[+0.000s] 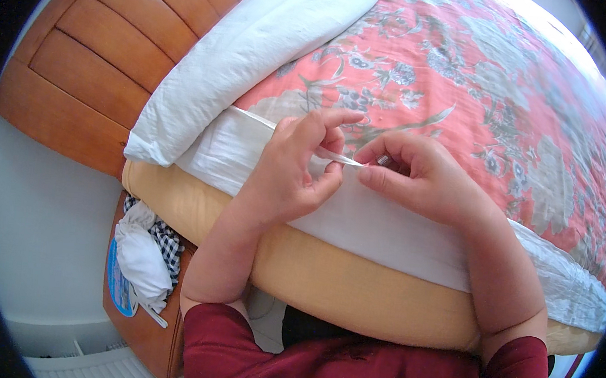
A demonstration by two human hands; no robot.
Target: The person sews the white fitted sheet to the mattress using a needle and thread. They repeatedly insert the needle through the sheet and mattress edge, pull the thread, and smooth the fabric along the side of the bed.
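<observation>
Both hands are over the near edge of a bed. My left hand [305, 163] has a thin white fabric edge or strip [255, 117] running across its fingers; its index finger points out to the right. My right hand [420, 176] pinches the end of that white strip between thumb and forefinger, close beside the left fingertips. A small shiny thing [383, 160] shows by the right fingers, too small to name. Beneath the hands lies a coral floral quilt [410, 86] over a white sheet [374, 225].
A white pillow or folded bedding [261, 33] rests against the wooden headboard [119, 28]. A yellow-covered mattress [370, 288] forms the near bed edge. At the lower left, a wooden nightstand [150, 341] holds bunched white cloth [143, 257], checked fabric [166, 242] and a blue printed item [119, 276].
</observation>
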